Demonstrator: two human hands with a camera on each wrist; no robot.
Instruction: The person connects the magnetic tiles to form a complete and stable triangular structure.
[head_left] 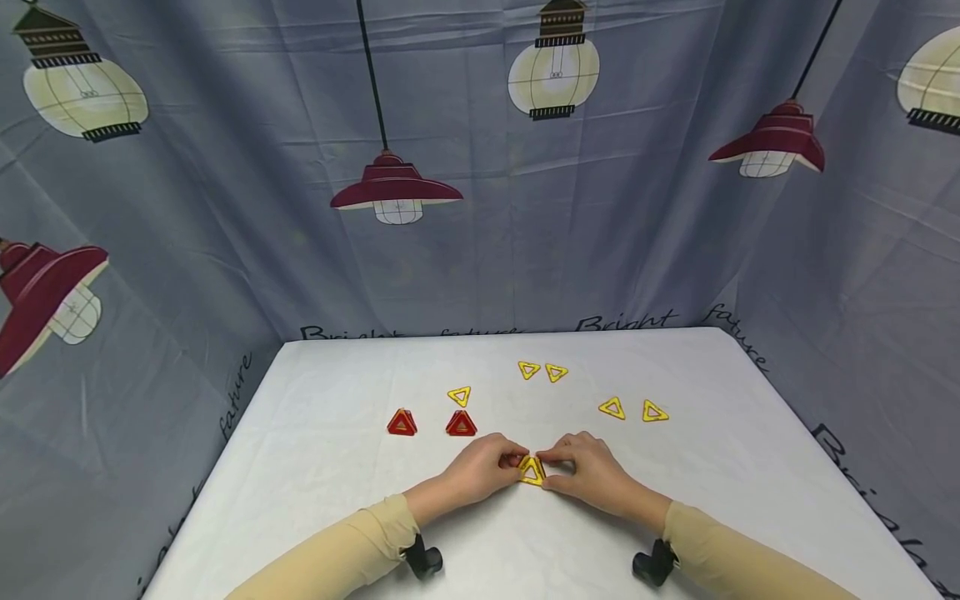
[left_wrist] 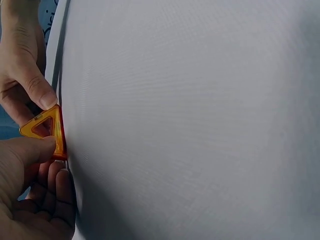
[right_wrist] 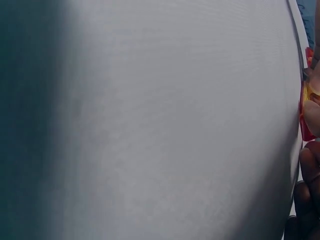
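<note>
In the head view my left hand (head_left: 480, 471) and right hand (head_left: 592, 473) meet near the table's front, one on each side of a yellow triangular tile (head_left: 532, 482). Both hands pinch it between thumb and fingers. The left wrist view shows the tile (left_wrist: 57, 131) as translucent yellow-orange with a red lower edge; my left thumb presses its face, and the right hand's thumb touches its upper corner. In the right wrist view only the right thumb and fingers (right_wrist: 309, 162) appear at the edge, with red and yellow parts of the piece beside them.
Two red pyramids, a left one (head_left: 402, 423) and a right one (head_left: 461, 423), stand left of the hands. A yellow triangle (head_left: 460, 392) lies behind the right one. Further yellow triangles lie at the back (head_left: 528, 377) and to the right (head_left: 654, 416) on the white table (head_left: 322, 467).
</note>
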